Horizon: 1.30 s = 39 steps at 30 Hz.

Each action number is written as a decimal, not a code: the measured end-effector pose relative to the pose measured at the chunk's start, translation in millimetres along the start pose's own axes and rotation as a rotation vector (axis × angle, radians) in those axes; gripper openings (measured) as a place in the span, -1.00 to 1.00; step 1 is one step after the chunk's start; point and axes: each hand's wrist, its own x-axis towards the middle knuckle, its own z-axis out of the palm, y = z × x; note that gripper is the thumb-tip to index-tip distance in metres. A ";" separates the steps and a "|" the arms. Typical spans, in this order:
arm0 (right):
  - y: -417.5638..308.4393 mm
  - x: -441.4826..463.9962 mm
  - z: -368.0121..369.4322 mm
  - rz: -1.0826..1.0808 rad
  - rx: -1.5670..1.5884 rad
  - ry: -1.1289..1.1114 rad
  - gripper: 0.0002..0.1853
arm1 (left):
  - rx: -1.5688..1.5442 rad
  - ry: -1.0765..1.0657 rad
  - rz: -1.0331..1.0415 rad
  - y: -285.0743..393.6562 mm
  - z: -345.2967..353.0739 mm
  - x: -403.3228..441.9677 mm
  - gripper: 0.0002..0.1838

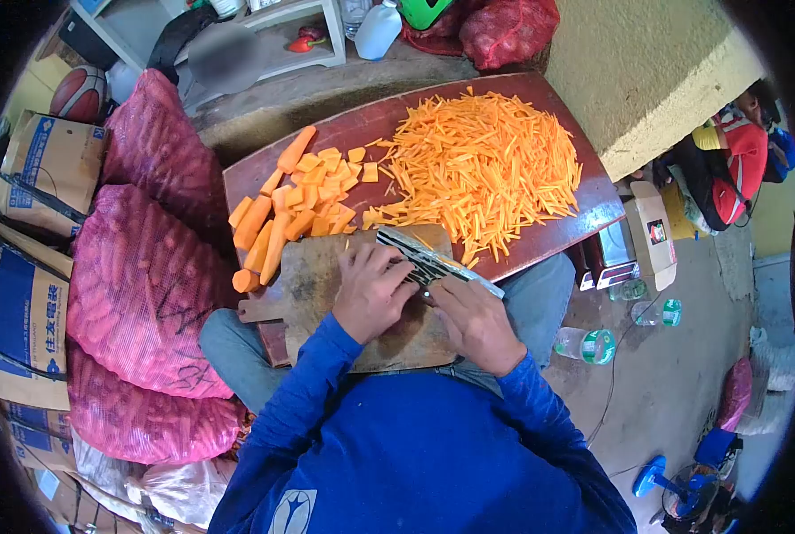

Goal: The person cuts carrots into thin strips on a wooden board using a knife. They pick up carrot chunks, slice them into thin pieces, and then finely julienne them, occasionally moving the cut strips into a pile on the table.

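On the large carton (25, 311) at the left edge of the frame, white lettering runs sideways up a blue panel: "Wiring Harness" — beside it "omponents", its start cut off. In blue on the same carton's bare cardboard stand the characters "住友電", with one more blurred after them, and a small "K" marks its lower left corner. The carton (68, 165) above, upper left, has print too small to read. Black marker strokes on the pink mesh sack (139, 285), left of center, and green labels on the bottles (573, 343), right of center — not legible.
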 end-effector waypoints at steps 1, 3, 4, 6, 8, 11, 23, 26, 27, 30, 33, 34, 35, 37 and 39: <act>3.9 1.2 -1.8 0.002 -0.002 -0.002 -0.55 | -0.003 0.000 0.000 1.9 5.2 -3.3 -0.71; 15.4 5.4 -6.9 -0.001 -0.006 0.036 -0.61 | 0.012 -0.059 0.017 6.8 13.9 -11.2 -0.71; 18.3 8.8 -7.6 0.002 -0.007 0.032 -0.61 | 0.005 -0.068 0.032 8.8 16.8 -14.7 -0.72; 24.9 18.8 -8.4 0.050 -0.057 0.054 -0.69 | 0.018 -0.066 0.048 10.0 20.2 -19.4 -0.71; 43.1 24.6 5.9 0.044 -0.064 0.049 -0.71 | 0.036 -0.060 0.063 11.2 20.2 -21.9 -0.69; 72.4 38.0 19.8 0.104 -0.116 0.089 -0.72 | 0.044 -0.066 0.052 12.5 19.4 -24.5 -0.71; 82.7 92.3 29.4 0.091 -0.310 0.056 -0.83 | 0.028 -0.052 0.013 17.8 -6.2 -31.7 -0.52; 61.5 96.9 -1.6 0.132 -0.233 0.039 -0.86 | 0.101 0.034 -0.053 3.4 -29.0 -47.7 -0.43; 56.8 91.7 -5.0 0.123 -0.178 0.041 -0.84 | 0.101 0.032 -0.057 -3.1 -36.4 -54.4 -0.43; 37.2 58.8 -10.9 0.026 -0.075 -0.191 -0.79 | 0.085 -0.051 -0.226 -14.4 -60.3 -73.5 -0.34; 4.5 33.6 -19.5 -0.016 -0.052 -0.353 -0.66 | 0.006 -0.095 -0.255 -20.1 -63.7 -83.6 -0.31; -2.9 28.8 -20.6 -0.014 -0.067 -0.334 -0.57 | 0.009 -0.096 -0.262 -19.8 -63.7 -84.5 -0.31; -8.1 26.1 -21.5 -0.015 -0.062 -0.336 -0.57 | 0.032 -0.136 -0.272 -17.9 -62.1 -83.6 -0.31; -13.3 23.0 -24.3 0.020 -0.128 -0.328 -0.46 | 0.052 -0.175 -0.277 -15.9 -57.4 -80.1 -0.31; -5.8 16.4 -16.3 0.044 -0.118 -0.351 -0.45 | 0.016 -0.114 -0.259 -14.7 -50.1 -77.2 -0.35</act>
